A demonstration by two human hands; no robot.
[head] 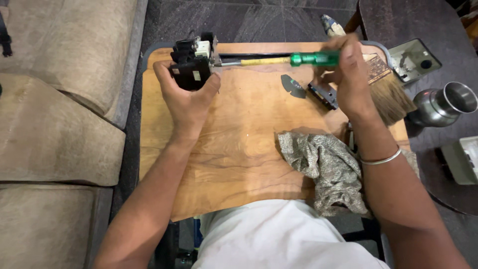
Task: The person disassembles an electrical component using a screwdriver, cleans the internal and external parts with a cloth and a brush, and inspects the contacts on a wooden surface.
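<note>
My left hand [186,97] grips a black electrical switch unit [193,60] with white and metal parts, held upright at the far left of a wooden board [234,149]. My right hand [348,74] holds a screwdriver [279,60] with a green handle and yellow shaft. It lies level, and its metal tip touches the right side of the switch unit. A metal bangle sits on my right wrist.
A paintbrush [391,92] lies under my right hand, beside a small dark part [293,85] and a black piece [322,94]. A crumpled grey cloth [331,169] lies at the board's right. A steel pot [443,104] and grey boxes [413,60] stand on the dark table; a sofa [59,99] is left.
</note>
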